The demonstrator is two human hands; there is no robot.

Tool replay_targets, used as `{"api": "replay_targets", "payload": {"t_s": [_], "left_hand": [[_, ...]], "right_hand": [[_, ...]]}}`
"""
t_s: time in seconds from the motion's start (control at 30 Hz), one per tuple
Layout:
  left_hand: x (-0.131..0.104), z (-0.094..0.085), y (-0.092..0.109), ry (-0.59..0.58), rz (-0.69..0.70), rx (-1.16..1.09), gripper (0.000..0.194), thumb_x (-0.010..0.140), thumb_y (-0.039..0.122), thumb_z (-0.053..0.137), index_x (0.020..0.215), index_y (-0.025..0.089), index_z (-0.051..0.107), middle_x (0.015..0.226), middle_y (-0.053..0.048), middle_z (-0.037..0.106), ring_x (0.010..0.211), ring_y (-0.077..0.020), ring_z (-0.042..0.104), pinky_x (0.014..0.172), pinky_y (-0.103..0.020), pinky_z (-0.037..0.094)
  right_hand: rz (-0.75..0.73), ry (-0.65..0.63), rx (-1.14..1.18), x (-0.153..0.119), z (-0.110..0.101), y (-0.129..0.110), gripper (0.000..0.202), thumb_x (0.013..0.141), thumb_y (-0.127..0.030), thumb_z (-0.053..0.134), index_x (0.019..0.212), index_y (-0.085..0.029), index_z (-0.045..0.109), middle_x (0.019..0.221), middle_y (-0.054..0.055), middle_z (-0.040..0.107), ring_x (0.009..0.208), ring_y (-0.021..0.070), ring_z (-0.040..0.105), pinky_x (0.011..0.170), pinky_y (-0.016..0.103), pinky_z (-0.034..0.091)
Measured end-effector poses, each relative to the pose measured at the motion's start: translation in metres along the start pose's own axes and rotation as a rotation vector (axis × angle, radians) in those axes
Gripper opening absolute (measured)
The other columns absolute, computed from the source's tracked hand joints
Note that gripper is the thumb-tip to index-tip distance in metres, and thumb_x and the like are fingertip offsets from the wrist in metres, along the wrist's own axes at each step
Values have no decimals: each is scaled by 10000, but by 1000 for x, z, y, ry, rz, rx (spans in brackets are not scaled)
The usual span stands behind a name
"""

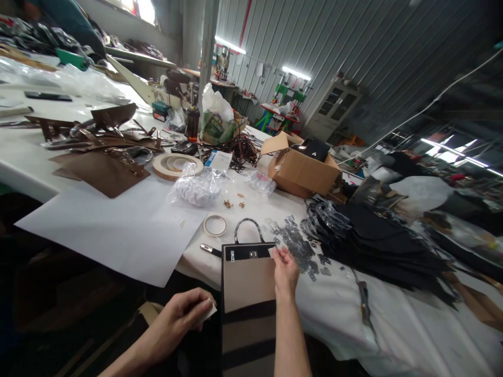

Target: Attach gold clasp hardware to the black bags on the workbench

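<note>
A bag panel (248, 285), beige and black with a black handle (249, 222), hangs over the table's front edge. Two small metal fittings sit on its black top band, and a black strap with a gold-toned metal end (208, 249) sticks out at its left. At the panel's top right corner, my right hand (286, 269) pinches a small white piece, perhaps tape or paper (271, 253). My left hand (184, 314), left of the panel and apart from it, is closed on another small white piece (210, 311).
A tape roll (215, 225) lies behind the panel, with scattered dark metal plates (301, 246) to its right. Farther right are stacked black pieces (385, 246) and a cardboard box (304, 172). White paper (113, 225), brown pieces (104, 170) and larger tape rolls (177, 166) lie left.
</note>
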State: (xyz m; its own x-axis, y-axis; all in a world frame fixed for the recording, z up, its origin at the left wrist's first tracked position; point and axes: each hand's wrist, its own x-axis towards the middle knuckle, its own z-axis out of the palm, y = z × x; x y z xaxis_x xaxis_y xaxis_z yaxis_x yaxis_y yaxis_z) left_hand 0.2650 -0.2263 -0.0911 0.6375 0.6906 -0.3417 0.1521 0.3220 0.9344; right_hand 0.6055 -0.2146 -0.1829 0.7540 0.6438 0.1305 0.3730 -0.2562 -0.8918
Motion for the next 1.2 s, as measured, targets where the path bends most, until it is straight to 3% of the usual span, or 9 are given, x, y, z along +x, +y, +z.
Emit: {"api": "replay_targets", "payload": {"t_s": [0.23, 0.37, 0.53, 0.7, 0.9, 0.93, 1.0, 1.1, 1.2], "left_hand": [[6, 1, 1, 72, 13, -125, 446, 958, 609, 602, 933, 170, 677, 820, -18, 598, 756, -147, 539, 714, -255, 462], [9, -2, 1, 86, 31, -148, 445, 955, 604, 611, 917, 168, 689, 822, -32, 639, 750, -150, 579, 703, -257, 479], [16, -11, 4, 116, -22, -46, 513, 942, 591, 640, 1222, 169, 723, 778, -20, 633, 603, -109, 499, 561, -242, 421], [22, -13, 21, 61, 102, 5, 713, 1010, 474, 572, 1627, 245, 299, 900, -21, 657, 687, -140, 600, 647, -290, 523], [18, -17, 39, 2, 224, 281, 669, 1037, 248, 456, 1644, 245, 176, 992, -32, 688, 775, -157, 655, 781, -332, 544], [17, -17, 42, -20, 234, 346, 676, 1031, 222, 445, 1644, 243, 162, 996, -31, 694, 781, -160, 656, 790, -330, 538], [14, -17, 47, -52, 265, 483, 677, 1023, 197, 427, 1641, 216, 153, 946, -25, 696, 786, -172, 652, 806, -330, 521], [14, -15, 47, -62, 332, 640, 666, 1019, 198, 414, 1634, 170, 159, 922, -40, 691, 806, -199, 649, 814, -336, 506], [15, -10, 39, -62, 415, 699, 698, 1006, 183, 412, 1642, 158, 126, 1036, -94, 705, 879, -234, 672, 824, -355, 512]], "right_hand": [[22, 40, -126, 1, 5, -1, 487, 807, -599, 691, 905, -134, 800, 1242, 183, 707, 1194, 326, 620, 1081, 435, 449], [52, 49, -155, 1, 6, -2, 507, 793, -604, 699, 990, -143, 771, 1049, 160, 762, 967, 297, 681, 899, 404, 519], [25, 68, -227, 2, 6, -7, 422, 806, -569, 641, 898, -183, 786, 947, 132, 774, 871, 290, 674, 814, 391, 513], [53, 112, -240, 1, 9, -13, 446, 819, -501, 565, 985, -154, 791, 1017, 177, 761, 944, 331, 655, 902, 471, 486], [-51, 222, -171, -22, -9, -54, 553, 844, -507, 645, 1221, -111, 733, 1188, 203, 706, 998, 314, 667, 952, 486, 531], [-72, 165, -124, -32, -15, -69, 532, 860, -512, 665, 1224, -129, 728, 1175, 185, 716, 994, 305, 679, 957, 481, 541], [-157, -119, -32, -53, -25, -102, 436, 912, -491, 674, 1213, -179, 720, 1143, 141, 738, 987, 279, 702, 940, 451, 570], [-483, -589, -43, -85, -28, -144, 338, 950, -384, 691, 1261, -252, 697, 1259, 101, 706, 1110, 262, 685, 987, 423, 572], [-698, -787, -112, -103, -22, -161, 297, 983, -274, 652, 1278, -254, 686, 1240, 95, 707, 1146, 250, 679, 1020, 399, 568]]}}
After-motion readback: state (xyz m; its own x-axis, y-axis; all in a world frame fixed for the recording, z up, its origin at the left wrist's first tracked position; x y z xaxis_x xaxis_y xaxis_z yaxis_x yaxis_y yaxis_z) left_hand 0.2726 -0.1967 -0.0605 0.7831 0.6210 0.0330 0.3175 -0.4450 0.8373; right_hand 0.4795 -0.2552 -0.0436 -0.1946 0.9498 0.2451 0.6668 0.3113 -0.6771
